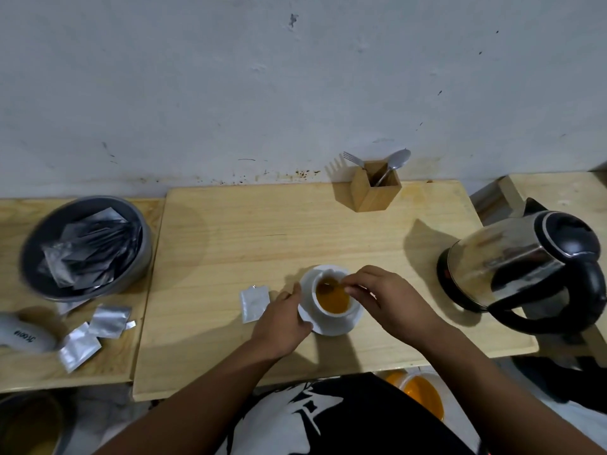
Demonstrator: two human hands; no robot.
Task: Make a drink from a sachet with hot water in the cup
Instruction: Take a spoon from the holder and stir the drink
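A white cup (333, 298) sits on a white saucer (328, 326) near the front of the wooden table (262, 244). The cup is full of orange-brown drink. The right hand (391, 300) is over the right side of the cup. Its fingertips pinch the thin handle of a small spoon (330, 285), and the spoon's bowl dips in the drink. The left hand (282, 323) rests on the table and touches the left edge of the saucer, with its fingers loosely curled and nothing in them. A torn silver sachet (253, 303) lies flat just left of that hand. A steel kettle (525, 270) with a black handle stands at the right end of the table. A wooden holder (376, 187) at the back by the wall has a fork and a spoon in it. On the left table, a round grey tin (85, 247) is full of silver sachets, and more packets (95, 333) lie in front of it.
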